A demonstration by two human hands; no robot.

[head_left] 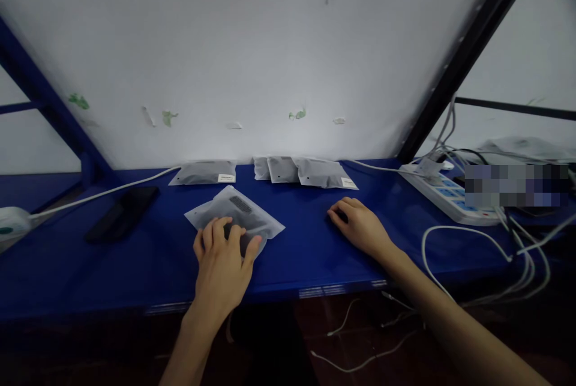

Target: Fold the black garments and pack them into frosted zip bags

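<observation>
My left hand [224, 263] lies on frosted plastic bags [263, 221] near the middle of the blue table, its fingers spread over their near side. The bags overlap at an angle; dark contents show through, and the upper one carries a dark printed patch. What the bags contain is too blurred to name. To the right, my right hand [360, 224] rests on the tabletop with its fingers curled in and nothing visible in them. No bag touches it.
Along the wall lie one frosted bag [202, 173] and a row of overlapping bags [321, 173]. A black phone [121, 215] is at the left, beside a white cable [103, 193]. At the right sits a white power strip [470, 215] among tangled cables; more hang below the table edge.
</observation>
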